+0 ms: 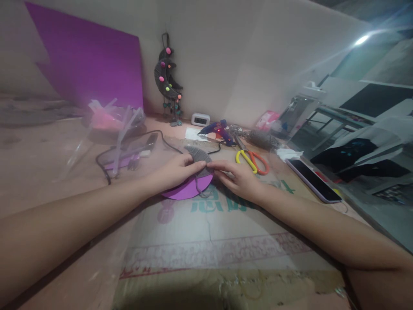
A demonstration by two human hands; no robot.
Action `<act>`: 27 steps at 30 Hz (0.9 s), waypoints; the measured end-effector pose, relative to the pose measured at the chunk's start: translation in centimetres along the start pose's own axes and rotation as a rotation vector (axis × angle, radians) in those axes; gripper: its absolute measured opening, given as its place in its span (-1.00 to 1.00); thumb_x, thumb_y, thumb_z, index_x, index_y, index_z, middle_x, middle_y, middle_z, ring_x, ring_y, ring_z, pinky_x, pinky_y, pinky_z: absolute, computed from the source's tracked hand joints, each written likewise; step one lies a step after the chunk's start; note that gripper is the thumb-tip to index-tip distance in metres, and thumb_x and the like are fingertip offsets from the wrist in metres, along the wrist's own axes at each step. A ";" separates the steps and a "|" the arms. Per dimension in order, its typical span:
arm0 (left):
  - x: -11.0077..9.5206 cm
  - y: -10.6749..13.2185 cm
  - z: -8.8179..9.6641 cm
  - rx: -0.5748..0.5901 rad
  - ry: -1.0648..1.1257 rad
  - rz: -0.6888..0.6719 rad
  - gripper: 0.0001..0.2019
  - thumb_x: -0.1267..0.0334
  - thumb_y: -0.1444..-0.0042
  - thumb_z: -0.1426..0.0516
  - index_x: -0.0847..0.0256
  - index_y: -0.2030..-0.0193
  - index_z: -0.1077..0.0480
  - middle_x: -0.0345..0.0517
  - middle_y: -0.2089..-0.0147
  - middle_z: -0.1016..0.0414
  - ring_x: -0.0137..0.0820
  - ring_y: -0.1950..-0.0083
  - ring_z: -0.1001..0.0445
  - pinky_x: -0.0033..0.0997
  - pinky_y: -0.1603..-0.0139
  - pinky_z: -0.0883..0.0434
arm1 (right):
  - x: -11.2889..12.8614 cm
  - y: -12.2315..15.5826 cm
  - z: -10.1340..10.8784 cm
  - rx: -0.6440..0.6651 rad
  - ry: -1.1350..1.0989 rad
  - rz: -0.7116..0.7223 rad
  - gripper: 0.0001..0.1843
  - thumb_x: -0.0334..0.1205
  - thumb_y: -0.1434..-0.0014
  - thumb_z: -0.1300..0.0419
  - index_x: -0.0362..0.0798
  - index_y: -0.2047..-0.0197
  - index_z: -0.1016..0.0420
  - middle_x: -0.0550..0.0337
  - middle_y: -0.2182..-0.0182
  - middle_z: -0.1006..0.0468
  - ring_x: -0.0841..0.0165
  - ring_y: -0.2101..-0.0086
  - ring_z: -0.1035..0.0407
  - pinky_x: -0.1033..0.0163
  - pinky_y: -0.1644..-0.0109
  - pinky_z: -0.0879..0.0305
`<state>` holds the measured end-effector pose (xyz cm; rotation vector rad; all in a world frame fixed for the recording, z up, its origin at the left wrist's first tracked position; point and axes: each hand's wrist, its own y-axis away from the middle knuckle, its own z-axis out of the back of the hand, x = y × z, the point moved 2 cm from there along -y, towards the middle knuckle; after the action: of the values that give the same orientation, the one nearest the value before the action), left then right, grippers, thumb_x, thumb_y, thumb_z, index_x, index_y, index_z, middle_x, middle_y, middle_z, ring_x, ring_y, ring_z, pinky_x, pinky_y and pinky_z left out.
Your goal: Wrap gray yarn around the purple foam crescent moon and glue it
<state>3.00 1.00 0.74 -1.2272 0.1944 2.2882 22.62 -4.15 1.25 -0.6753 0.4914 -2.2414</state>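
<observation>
A crescent-shaped purple piece (185,190) is partly wrapped in grey yarn (198,156), with its lower part still bare purple. My left hand (176,171) grips the wrapped part, thumb lying across the front. From the other side, my right hand (240,177) pinches at the yarn edge beside the left thumb. A loose loop of the yarn hangs over the purple surface. Both hands are above a printed cardboard sheet (206,228).
Behind are a glue gun (219,130) with a lit red light, scissors (252,162), a yarn bundle (262,140) and a small clock (200,119). A phone (312,180) lies right. Decorated crescents (164,79) hang on the wall; glue sticks (121,137) and purple board (97,60) stand left.
</observation>
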 end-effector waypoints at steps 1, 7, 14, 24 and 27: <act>0.0 0.0 0.0 0.001 -0.003 -0.004 -0.59 -0.09 -0.12 -0.06 0.20 0.53 -0.23 -0.27 0.56 -0.20 -0.49 0.56 -0.14 -0.46 0.58 -0.04 | 0.0 0.0 0.0 0.002 0.005 -0.003 -0.68 -0.31 -0.28 -0.05 -0.04 -0.07 -0.44 0.09 0.08 -0.61 0.34 0.12 -0.53 0.23 0.03 -0.47; -0.1 0.1 -0.1 0.003 -0.034 0.016 -0.60 -0.10 -0.13 -0.05 0.18 0.53 -0.19 -0.31 0.58 -0.14 -0.48 0.57 -0.13 -0.45 0.58 -0.05 | 0.3 0.0 0.2 -0.008 0.033 -0.007 -0.70 -0.32 -0.27 -0.07 -0.08 -0.03 -0.47 0.09 0.12 -0.63 0.35 0.16 -0.54 0.29 0.08 -0.48; 0.0 0.0 0.0 0.012 -0.039 0.002 -0.60 -0.11 -0.13 -0.03 0.18 0.51 -0.20 -0.29 0.57 -0.15 -0.48 0.55 -0.14 -0.45 0.57 -0.06 | 0.3 -0.1 0.2 0.009 0.029 -0.031 -0.69 -0.30 -0.27 -0.06 -0.07 -0.04 -0.48 0.10 0.11 -0.63 0.35 0.15 -0.54 0.29 0.08 -0.48; 0.0 0.0 0.0 -0.015 -0.040 -0.010 -0.59 -0.11 -0.12 -0.05 0.18 0.53 -0.22 -0.26 0.54 -0.23 -0.45 0.51 -0.19 -0.43 0.53 -0.07 | 0.4 0.0 0.3 0.017 -0.019 -0.003 -0.65 -0.31 -0.25 -0.08 -0.04 -0.09 -0.43 0.08 0.06 -0.60 0.32 0.09 -0.51 0.22 0.00 -0.45; -0.1 0.1 0.0 -0.009 -0.044 -0.017 -0.59 -0.09 -0.13 -0.04 0.18 0.54 -0.23 -0.25 0.54 -0.24 -0.44 0.51 -0.19 -0.42 0.53 -0.07 | 0.3 0.0 0.2 0.018 -0.017 -0.014 -0.65 -0.31 -0.25 -0.07 -0.02 -0.09 -0.43 0.08 0.06 -0.60 0.32 0.10 -0.52 0.20 0.01 -0.46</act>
<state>3.01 0.90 0.82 -1.1770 0.1572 2.3014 22.57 -4.43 1.51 -0.6905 0.4585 -2.2486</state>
